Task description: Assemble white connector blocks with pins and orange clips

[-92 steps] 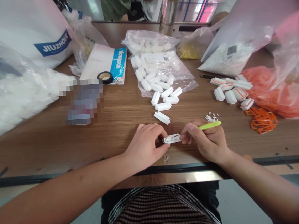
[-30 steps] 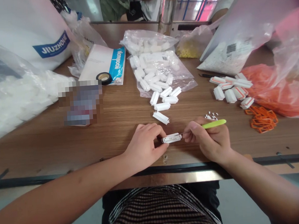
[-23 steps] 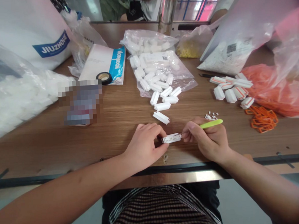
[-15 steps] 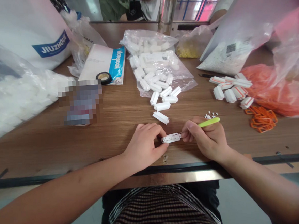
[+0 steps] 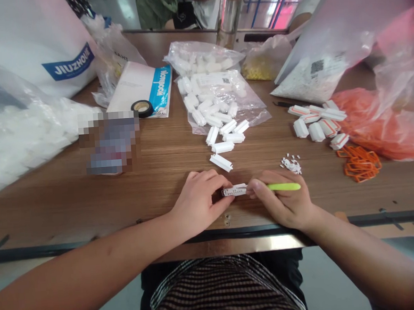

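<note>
"How much is done?"

"A block (image 5: pixel 237 191) is pinched by the curled left hand (image 5: pixel 199 198) near the desk (image 5: pixel 159 177) edge; a tool (image 5: pixel 285 187) is gripped in the closed right hand (image 5: pixel 283 204). Banded blocks (image 5: pixel 329 128), at two o'clock from there, seem finished; plain blocks (image 5: pixel 223 147) at twelve, unfinished."

"What is bagged?"

"White pieces (image 5: pixel 199 117) at twelve, yellow bits (image 5: pixel 254 73) at one."

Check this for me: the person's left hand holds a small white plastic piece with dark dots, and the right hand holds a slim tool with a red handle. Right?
Not quite: the slim tool in the right hand has a yellow-green handle, as the head view shows. The left hand does hold the small white plastic piece with dark dots.
</note>
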`<state>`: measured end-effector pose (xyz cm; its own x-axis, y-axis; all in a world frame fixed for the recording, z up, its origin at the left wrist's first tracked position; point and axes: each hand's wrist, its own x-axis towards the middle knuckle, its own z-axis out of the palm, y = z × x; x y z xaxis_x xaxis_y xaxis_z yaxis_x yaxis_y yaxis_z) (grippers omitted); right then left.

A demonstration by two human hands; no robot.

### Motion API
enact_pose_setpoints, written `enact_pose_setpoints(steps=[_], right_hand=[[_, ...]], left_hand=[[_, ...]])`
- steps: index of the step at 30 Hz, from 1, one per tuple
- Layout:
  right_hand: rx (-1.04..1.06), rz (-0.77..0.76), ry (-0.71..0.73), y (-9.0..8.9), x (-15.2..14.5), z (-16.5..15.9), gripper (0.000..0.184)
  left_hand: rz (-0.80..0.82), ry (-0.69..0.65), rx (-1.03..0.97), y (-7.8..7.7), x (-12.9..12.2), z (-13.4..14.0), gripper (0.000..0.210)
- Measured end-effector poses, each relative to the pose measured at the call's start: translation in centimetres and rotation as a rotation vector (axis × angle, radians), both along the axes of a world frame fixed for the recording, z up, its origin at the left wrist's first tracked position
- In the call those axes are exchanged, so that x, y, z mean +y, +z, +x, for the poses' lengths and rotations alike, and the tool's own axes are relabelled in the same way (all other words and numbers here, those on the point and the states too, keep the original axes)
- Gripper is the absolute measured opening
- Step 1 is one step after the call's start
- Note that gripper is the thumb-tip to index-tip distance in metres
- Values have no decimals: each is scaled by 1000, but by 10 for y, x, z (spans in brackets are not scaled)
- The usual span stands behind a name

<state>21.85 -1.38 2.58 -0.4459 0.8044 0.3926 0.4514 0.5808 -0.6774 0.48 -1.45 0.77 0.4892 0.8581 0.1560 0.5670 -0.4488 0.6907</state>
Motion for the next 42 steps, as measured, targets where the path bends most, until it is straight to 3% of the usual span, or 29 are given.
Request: enact_pose_setpoints(steps=[4,7,22,29,32,37,42], right_hand=[[187,-161,-143,-8,0,6,27],[197,-206,-147,-10,1,6,29],[105,-201,-90,-7,3,3,31],[-109,-6,29,3,3,-1,27],[-43,-6,6,0,2,0,25],[212,-131,-138,-8,-2,5,25],[175,-141,-114,-10,1,3,27]], left_hand=[[-6,11,-12,-1,0,0,5],[-12,12,-20,-1,0,0,6],[-14,5,-6,0,1,-1,3],[-19,13,-13,0,1,0,5],[-20,15,-17,0,1,0,5],[-32,22,-26,1,1,0,7],[-27,16,-22,1,1,0,5]])
